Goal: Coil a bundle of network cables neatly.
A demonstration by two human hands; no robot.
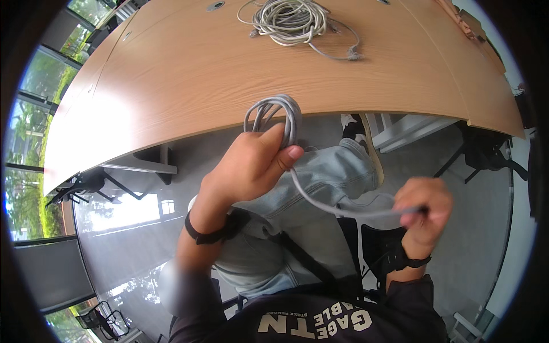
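Observation:
A coil of grey cable (293,112) stands up from my left hand (253,167), its loops pinched between thumb and fingers just in front of the table edge. From under that thumb a loose length of the cable (319,206) sags over my lap and runs to the right. My right hand (424,201), slightly blurred, is closed around this length, out to the right of my knee. A thinner stretch of cable shows behind it near the fingers. The cable's end cannot be made out.
On the wooden table (180,85) lies a larger heap of coiled grey and whitish cables (291,21), with a plug (354,53) at its near side. The table's edge curves in front of my knees. Dark chairs (480,150) stand at both sides, and white table legs (416,130) reach below.

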